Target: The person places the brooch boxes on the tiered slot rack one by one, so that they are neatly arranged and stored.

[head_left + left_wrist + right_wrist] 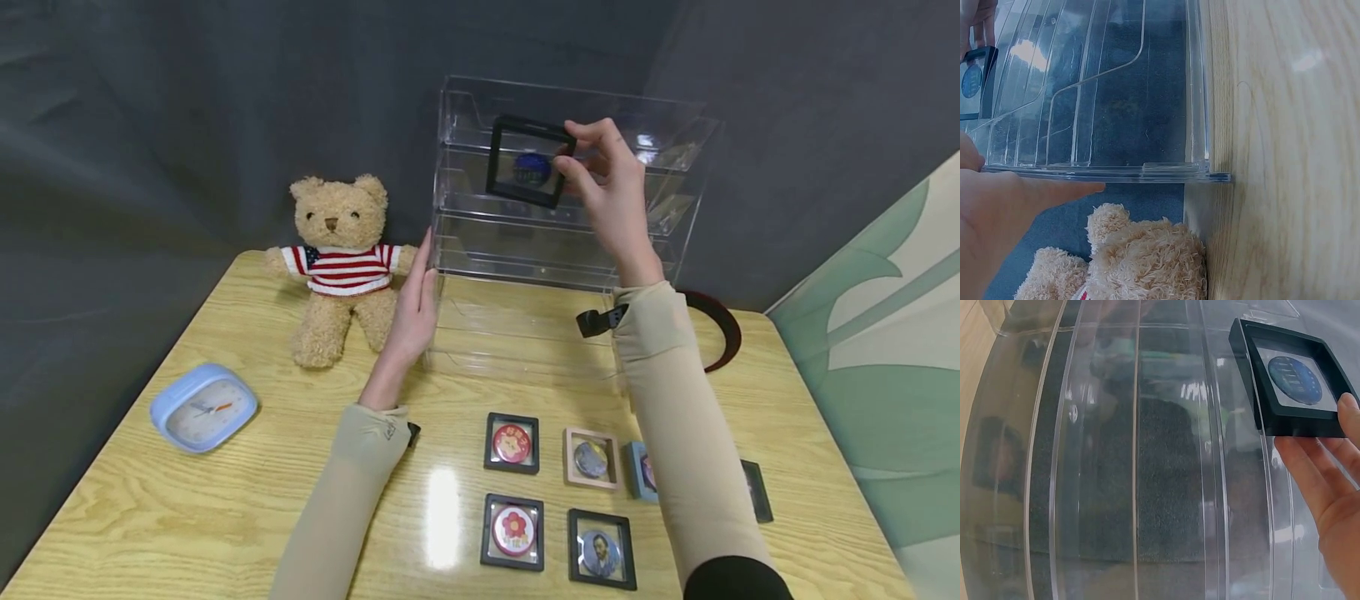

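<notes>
Pinched between the thumb and fingers of my right hand point(611, 179) is a black square display frame point(490, 158) with a round blue badge point(532, 169) behind its clear window. It is raised in front of the upper tiers of a clear acrylic display rack point(525, 271). The right wrist view shows the frame point(1300, 425) slightly tilted near the rack's ledges. My left hand point(415, 312) rests against the rack's left side with its fingers straight. In the left wrist view that hand point(997, 206) lies along the side panel's edge point(1166, 174).
A teddy bear point(337, 229) in a striped sweater sits left of the rack, with a blue clock point(204, 408) nearer the front. Several framed badges, including a red one point(512, 443), lie on the wooden table point(315, 442). A dark ring-shaped object point(727, 325) lies behind my right forearm.
</notes>
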A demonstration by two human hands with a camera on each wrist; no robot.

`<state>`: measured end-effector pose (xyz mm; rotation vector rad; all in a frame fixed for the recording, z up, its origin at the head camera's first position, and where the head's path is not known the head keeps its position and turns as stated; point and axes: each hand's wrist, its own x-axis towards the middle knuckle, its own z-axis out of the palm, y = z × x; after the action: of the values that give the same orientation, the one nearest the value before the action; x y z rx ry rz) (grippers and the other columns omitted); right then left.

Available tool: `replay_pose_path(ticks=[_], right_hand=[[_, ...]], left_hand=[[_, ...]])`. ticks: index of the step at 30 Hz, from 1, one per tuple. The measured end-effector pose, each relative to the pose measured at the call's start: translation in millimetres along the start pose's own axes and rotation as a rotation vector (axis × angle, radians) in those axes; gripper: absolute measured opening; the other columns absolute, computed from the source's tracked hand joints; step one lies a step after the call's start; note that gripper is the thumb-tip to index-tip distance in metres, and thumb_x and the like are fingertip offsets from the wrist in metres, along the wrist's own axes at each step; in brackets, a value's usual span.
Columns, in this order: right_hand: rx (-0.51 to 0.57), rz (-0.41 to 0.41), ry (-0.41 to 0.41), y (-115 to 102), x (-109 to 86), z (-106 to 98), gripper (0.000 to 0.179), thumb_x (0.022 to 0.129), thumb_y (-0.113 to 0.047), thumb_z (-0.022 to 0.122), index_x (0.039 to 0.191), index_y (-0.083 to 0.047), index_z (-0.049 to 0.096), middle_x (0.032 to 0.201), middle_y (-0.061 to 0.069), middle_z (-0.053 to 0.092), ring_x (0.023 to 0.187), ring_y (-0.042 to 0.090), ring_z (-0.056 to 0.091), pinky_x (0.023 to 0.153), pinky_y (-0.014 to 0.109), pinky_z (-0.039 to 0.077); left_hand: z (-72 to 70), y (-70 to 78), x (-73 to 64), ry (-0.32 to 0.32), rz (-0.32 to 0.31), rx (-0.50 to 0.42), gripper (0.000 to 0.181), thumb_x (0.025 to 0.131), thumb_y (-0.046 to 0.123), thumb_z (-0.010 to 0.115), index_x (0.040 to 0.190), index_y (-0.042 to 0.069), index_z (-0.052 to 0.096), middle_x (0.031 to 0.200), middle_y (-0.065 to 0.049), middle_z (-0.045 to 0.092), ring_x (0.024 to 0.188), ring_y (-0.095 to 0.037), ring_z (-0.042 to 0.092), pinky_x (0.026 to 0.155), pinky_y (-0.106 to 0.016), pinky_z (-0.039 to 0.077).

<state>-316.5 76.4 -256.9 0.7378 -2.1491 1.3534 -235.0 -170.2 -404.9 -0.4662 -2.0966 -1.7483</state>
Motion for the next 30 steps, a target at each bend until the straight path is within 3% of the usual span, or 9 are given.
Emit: replay_pose_path(ticks=[4, 14, 30], right_hand=[[-0.009, 0.035, -0.011, -3, 3.9, 5, 0.033, 0.105, -0.014, 0.068, 0.136, -0.005, 0.065, 0.13, 0.011, 0.067, 0.096, 0.016, 0.07, 0.082, 0.027, 0.063], [-0.012, 0.054, -0.02, -6, 5.2, 10, 0.031, 0.106, -0.014, 0.067, 0.135, -0.006, 0.064, 0.135, 0.007, 0.069, 0.1, 0.017, 0.071, 0.085, 0.03, 0.063], [0.03, 0.041, -0.025, -9, 6.9, 17, 0.032, 0.105, -0.015, 0.066, 0.137, -0.006, 0.065, 0.125, 0.011, 0.067, 0.098, 0.022, 0.072, 0.085, 0.033, 0.064]], left_hand=[[-0.5, -0.2, -0.1, 0.001, -0.003, 0.008, 0.056, 0.119, 0.014, 0.026, 0.173, 0.008, 0.014, 0.178, -0.009, 0.016, 0.162, -0.02, 0.017, 0.13, -0.032, 0.016], [-1.2, 0.3, -2.2, -0.006, -0.033, 0.01, 0.056, 0.119, 0.016, 0.026, 0.174, 0.011, 0.014, 0.178, -0.008, 0.016, 0.162, -0.021, 0.017, 0.13, -0.034, 0.018], [1.3, -1.1, -1.6, 0.012, -0.006, -0.018, 0.056, 0.119, 0.013, 0.027, 0.173, 0.007, 0.015, 0.178, -0.011, 0.016, 0.161, -0.023, 0.02, 0.13, -0.034, 0.018]])
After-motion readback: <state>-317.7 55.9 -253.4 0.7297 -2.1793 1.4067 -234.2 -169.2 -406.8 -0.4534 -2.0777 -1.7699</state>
